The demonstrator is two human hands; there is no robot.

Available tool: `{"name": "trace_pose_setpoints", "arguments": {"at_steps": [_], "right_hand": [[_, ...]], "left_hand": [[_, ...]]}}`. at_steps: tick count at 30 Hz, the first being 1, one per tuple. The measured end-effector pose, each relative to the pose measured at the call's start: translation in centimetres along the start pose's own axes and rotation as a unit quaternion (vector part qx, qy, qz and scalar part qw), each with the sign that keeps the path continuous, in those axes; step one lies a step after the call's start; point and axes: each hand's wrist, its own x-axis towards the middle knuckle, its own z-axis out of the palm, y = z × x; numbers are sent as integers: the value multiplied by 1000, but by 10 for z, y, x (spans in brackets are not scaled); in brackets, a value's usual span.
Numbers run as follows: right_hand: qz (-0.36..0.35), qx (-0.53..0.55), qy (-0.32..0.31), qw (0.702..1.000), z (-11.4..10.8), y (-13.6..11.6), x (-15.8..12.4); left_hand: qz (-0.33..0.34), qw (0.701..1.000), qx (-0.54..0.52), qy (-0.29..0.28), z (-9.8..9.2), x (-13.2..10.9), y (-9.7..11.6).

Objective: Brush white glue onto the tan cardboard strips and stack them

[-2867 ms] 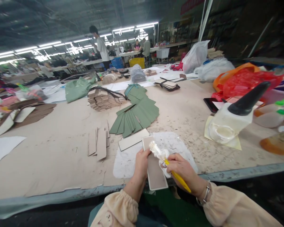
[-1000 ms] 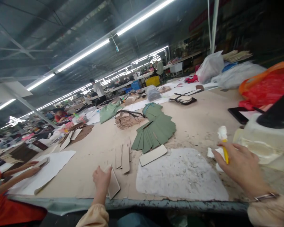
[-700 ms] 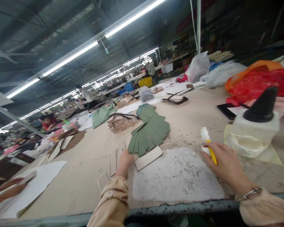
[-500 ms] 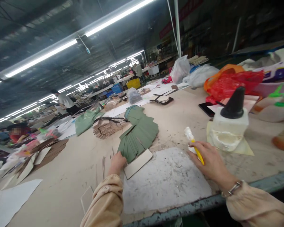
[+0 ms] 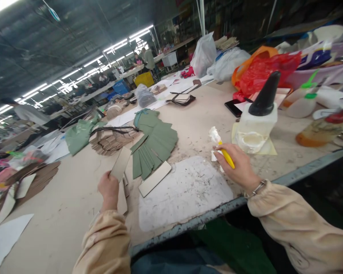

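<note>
My left hand [image 5: 108,189] is closed on a tan cardboard strip [image 5: 120,163], lifted off a small pile of similar strips [image 5: 122,190]. My right hand [image 5: 236,164] grips a yellow-handled brush [image 5: 223,151] with a white glue-caked tip, resting by the right edge of a white, glue-stained mat [image 5: 183,192]. A cream-faced rectangular piece [image 5: 154,179] lies at the mat's upper left corner. A fan of green card pieces [image 5: 153,146] spreads just behind it.
A glue jar with a black cone cap [image 5: 258,120] stands right of the brush. Squeeze bottles [image 5: 301,101], a phone [image 5: 233,108] and red bags [image 5: 263,70] lie far right. A bundled cardboard stack [image 5: 110,139] sits behind the green pieces. The table's metal edge [image 5: 205,217] runs close to me.
My left hand set down the cream piece at the left, reached to the strip pile and lifted a tan strip. My right hand moved off the mat with the brush.
</note>
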Motion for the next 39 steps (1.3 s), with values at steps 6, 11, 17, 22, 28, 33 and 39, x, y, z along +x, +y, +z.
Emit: {"name": "trace_pose_setpoints", "arguments": {"at_steps": [6,11,17,22,28,33,39], "right_hand": [[12,111,2,994,1,-13,-3],[101,255,17,962,7,-29,-11],[229,445,-56,864,22,-40,-19],[316,490,-143,800,37,-55,-28],[323,475,-264,775,55,-81,-34],[314,435,-317,782,76,-100,-40],[290,382,-348,805,96,-112,-47]], "left_hand": [[-66,902,-406,-128,-39,-74,-5],[-53,855,-408,-314,-31,-145,24],[57,917,-276,-282,-1,-175,41],[99,957,-182,-205,-2,-188,37],[149,948,-62,-275,-15,-205,28],[176,946,-30,-272,-13,-210,30],[162,950,-34,-266,-15,-207,26]]}}
